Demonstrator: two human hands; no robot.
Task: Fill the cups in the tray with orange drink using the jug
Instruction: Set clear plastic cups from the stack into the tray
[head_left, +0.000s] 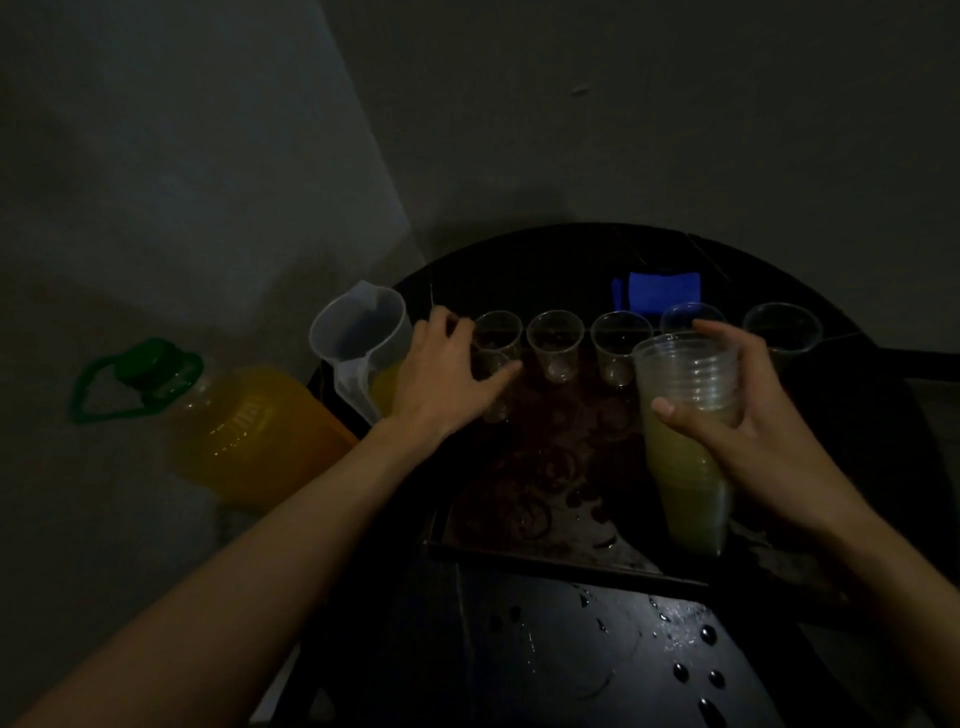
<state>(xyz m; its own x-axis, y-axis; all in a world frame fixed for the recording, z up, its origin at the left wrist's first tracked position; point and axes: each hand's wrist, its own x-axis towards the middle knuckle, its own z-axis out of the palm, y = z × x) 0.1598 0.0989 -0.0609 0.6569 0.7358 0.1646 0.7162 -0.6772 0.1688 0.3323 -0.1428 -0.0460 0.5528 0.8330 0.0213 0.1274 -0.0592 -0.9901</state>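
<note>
Several clear plastic cups stand in a row at the far side of the dark patterned tray (550, 483), among them one (555, 340) near the middle and one (782, 327) at the right end. My left hand (441, 379) holds a clear cup (493, 400) at the row's left end, fingers round its rim. My right hand (763, 441) grips a tall stack of nested cups (685, 374) above the tray's right side; the lower part of the stack looks yellowish. The translucent jug (358, 338), with a little orange drink at its bottom, stands left of my left hand.
A big bottle of orange drink (249, 426) with a green cap and handle stands on the floor to the left. A blue object (657, 291) lies behind the cup row. The black table (597, 649) has water drops near its front. The lighting is very dim.
</note>
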